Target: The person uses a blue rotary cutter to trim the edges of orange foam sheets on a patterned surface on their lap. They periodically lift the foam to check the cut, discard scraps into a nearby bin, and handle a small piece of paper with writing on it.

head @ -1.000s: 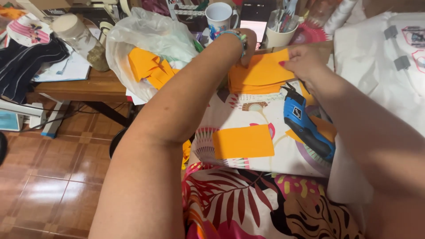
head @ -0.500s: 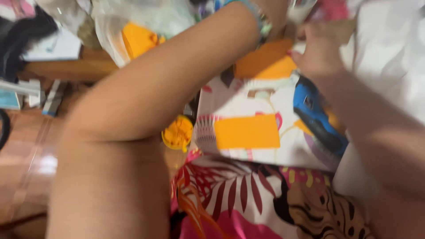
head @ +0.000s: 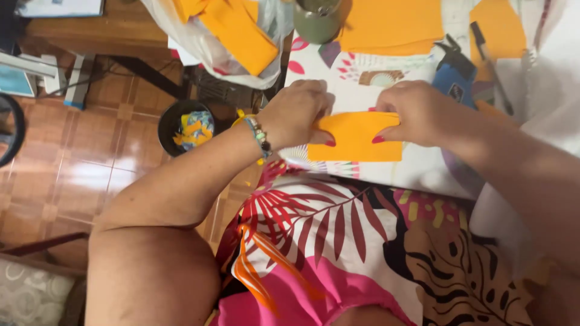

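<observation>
A small orange paper rectangle (head: 353, 137) lies on a patterned white cloth (head: 362, 84) in front of me. My left hand (head: 299, 111), with a beaded bracelet at the wrist, pinches its left edge. My right hand (head: 420, 111) pinches its right edge. Both thumbs rest on top of the paper.
A stack of orange sheets (head: 389, 24) lies farther back, beside a grey-green cup (head: 317, 21). A blue tool (head: 456, 78) and a pen (head: 489, 57) lie to the right. A plastic bag with orange paper (head: 232, 33) hangs at the left. A black bin of scraps (head: 187, 127) sits on the tiled floor.
Both hands came down from the orange stack at the back to the small orange rectangle and took hold of its two ends. The camera tilted lower.
</observation>
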